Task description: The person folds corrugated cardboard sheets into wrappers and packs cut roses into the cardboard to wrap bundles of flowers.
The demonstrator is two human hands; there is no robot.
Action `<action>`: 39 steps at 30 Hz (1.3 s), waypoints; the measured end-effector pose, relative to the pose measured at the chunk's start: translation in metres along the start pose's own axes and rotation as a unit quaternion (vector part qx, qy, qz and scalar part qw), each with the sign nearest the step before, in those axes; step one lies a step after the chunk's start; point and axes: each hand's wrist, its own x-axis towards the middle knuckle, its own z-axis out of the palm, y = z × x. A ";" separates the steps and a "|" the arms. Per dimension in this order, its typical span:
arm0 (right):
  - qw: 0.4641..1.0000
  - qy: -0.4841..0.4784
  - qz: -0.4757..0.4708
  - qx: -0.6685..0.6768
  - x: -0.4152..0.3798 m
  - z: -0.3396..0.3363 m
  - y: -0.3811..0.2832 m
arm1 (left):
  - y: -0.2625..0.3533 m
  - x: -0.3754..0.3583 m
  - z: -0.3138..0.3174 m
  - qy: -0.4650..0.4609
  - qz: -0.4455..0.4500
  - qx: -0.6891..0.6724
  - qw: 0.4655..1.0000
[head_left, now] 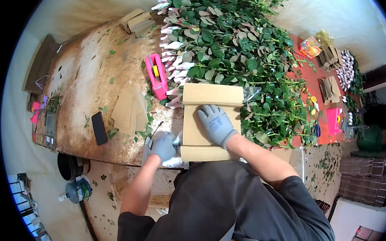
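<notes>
My right hand (216, 123), in a grey work glove, lies flat with its fingers stretched out on a sheet of tan corrugated cardboard (193, 122). The sheet has one folded strip along its far side and another along the edge nearest my body. At the sheet's lower left is my left hand (163, 148), also gloved; its fingers are smeared by motion, and I cannot tell what is in them. Beyond the cardboard lies a big pile of leafy green stems (223, 43), their heads in pale pink-white wraps (173, 45). A pink tape dispenser (156, 76) stands left of these heads.
On the stained table (81, 70) lie a black phone (99, 128), flat cardboard pieces (128, 111) and loose leaves. More cardboard (137, 22) is stacked at the back. A red surface (297, 54) on the right bears another pink dispenser (333, 120) and small cardboard stacks (330, 90).
</notes>
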 end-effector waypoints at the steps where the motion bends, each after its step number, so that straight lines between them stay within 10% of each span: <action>1: 1.000 -0.002 0.000 0.000 0.000 -0.001 0.001 | 0.007 -0.009 0.010 0.047 0.012 -0.023 0.999; 4: 1.000 -0.010 0.001 0.001 0.002 -0.004 -0.001 | 0.003 -0.009 0.063 0.155 -0.023 -0.172 0.973; 7: 1.000 -0.013 0.002 -0.007 -0.001 -0.003 0.000 | -0.014 0.005 0.087 0.075 -0.114 -0.653 0.745; 9: 1.000 -0.006 0.001 -0.010 0.002 -0.003 0.001 | 0.010 -0.018 0.038 0.048 -0.118 -0.295 0.947; 13: 1.000 0.001 0.007 0.012 0.000 -0.004 0.000 | -0.001 -0.069 0.017 -0.012 -0.057 -0.281 0.958; 20: 0.999 0.025 0.011 0.040 0.000 -0.004 0.000 | -0.070 -0.183 0.033 -0.268 -0.057 0.164 0.948; 26: 1.000 0.010 0.006 0.021 0.000 -0.002 0.001 | -0.050 -0.128 -0.061 -0.001 -0.135 -0.039 0.990; 30: 1.000 0.007 0.007 0.011 -0.001 0.001 0.000 | -0.088 -0.056 -0.103 0.331 -0.055 0.082 0.939; 39: 1.000 -0.012 0.005 -0.018 -0.004 -0.001 0.002 | -0.093 0.019 -0.154 0.138 -0.298 0.109 0.938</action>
